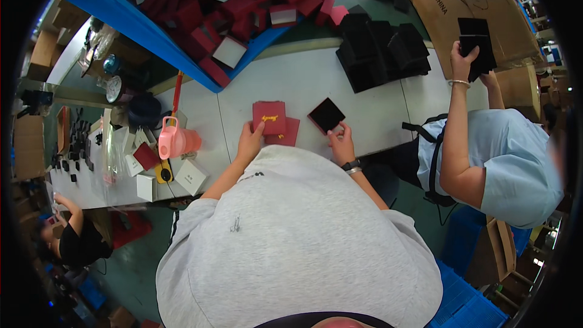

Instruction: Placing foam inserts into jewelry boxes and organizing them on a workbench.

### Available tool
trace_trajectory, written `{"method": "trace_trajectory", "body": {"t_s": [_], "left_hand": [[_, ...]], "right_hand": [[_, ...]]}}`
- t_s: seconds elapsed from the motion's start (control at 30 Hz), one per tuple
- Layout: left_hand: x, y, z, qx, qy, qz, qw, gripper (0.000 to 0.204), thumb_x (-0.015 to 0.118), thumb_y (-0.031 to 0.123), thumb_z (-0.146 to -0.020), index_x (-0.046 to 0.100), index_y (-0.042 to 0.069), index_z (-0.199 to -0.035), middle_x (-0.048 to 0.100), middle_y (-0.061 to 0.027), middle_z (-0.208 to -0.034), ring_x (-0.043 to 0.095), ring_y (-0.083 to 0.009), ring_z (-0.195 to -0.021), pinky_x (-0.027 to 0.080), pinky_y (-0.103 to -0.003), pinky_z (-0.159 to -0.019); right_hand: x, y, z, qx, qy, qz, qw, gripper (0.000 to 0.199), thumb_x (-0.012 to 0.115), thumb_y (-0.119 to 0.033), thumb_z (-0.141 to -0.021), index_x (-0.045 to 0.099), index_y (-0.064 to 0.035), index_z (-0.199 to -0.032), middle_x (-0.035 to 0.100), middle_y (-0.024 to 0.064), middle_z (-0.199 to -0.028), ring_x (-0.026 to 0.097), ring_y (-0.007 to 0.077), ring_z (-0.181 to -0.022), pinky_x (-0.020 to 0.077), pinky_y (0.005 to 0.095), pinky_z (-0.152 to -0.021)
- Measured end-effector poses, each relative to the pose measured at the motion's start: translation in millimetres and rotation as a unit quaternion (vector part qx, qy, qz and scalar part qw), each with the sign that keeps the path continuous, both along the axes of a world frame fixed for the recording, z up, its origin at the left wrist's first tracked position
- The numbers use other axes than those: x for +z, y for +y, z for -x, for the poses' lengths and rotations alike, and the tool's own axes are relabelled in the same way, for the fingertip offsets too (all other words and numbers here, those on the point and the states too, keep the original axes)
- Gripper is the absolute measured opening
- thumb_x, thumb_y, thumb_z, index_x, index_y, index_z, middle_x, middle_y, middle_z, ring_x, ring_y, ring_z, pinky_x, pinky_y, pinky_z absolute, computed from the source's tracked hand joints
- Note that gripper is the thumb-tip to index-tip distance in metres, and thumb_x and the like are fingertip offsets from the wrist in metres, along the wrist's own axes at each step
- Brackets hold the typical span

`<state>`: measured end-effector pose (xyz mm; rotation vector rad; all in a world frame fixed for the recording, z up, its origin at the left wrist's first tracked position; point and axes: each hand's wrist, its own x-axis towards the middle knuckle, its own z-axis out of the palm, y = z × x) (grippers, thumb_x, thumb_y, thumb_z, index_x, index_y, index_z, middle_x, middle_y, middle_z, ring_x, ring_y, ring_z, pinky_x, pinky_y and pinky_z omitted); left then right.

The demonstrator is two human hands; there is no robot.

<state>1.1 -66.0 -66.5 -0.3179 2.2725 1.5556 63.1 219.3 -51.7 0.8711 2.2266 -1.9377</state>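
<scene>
My left hand [249, 141] is closed on the lower left corner of a dark red square box lid [269, 116] with gold lettering, thumb on top. A second red square piece [290, 131] lies partly under it. To the right, my right hand [342, 143] pinches the lower corner of a black square piece [327, 115] with a thin reddish edge. Both hands are low over the white worktable [240, 102]. I cannot tell whether the black piece is an insert or a lined box half.
A blue crate [200, 76] heaped with red boxes stands at the back left. Black boxes [382, 51] are stacked at the back right. A pink tumbler [178, 140] and white boxes [192, 176] stand on the left. A co-worker [498, 164] at right holds black pieces [475, 45] beside a carton [464, 0].
</scene>
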Motion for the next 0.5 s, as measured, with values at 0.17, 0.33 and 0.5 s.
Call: {"method": "trace_trajectory", "body": {"t_s": [0.17,0.33,0.5], "left_hand": [[17,5,-2,0.0,0.055,-0.216,0.975,0.05,0.06,0.029,-0.095,0.045,-0.006,-0.127,0.061,-0.0149,-0.114,0.058,-0.0193,-0.104,0.046,-0.03,-0.089],[60,17,-6,-0.122,-0.07,-0.224,0.964,0.047,0.063,0.03,-0.093,0.053,-0.002,-0.126,0.064,-0.0117,-0.109,0.059,-0.0194,-0.101,0.046,-0.03,-0.089],[54,10,-7,-0.15,0.008,-0.013,0.989,0.035,0.063,0.028,-0.092,0.062,0.003,-0.117,0.064,-0.0158,-0.103,0.061,-0.0271,-0.093,0.048,-0.034,-0.084]], "right_hand": [[33,-13,12,0.191,0.005,0.127,0.973,0.053,0.066,-0.026,-0.091,0.044,-0.0019,-0.132,0.058,0.0044,-0.094,0.059,0.011,-0.081,0.0492,0.0252,-0.072],[51,-38,24,0.278,-0.014,0.081,0.957,0.059,0.068,-0.031,-0.089,0.044,0.0019,-0.132,0.061,0.0156,-0.121,0.06,0.0205,-0.109,0.0482,0.0333,-0.092],[40,-37,23,0.305,-0.081,0.047,0.948,0.061,0.058,-0.044,-0.093,0.045,0.0018,-0.132,0.062,0.0177,-0.119,0.06,0.0228,-0.11,0.0471,0.0337,-0.093]]}}
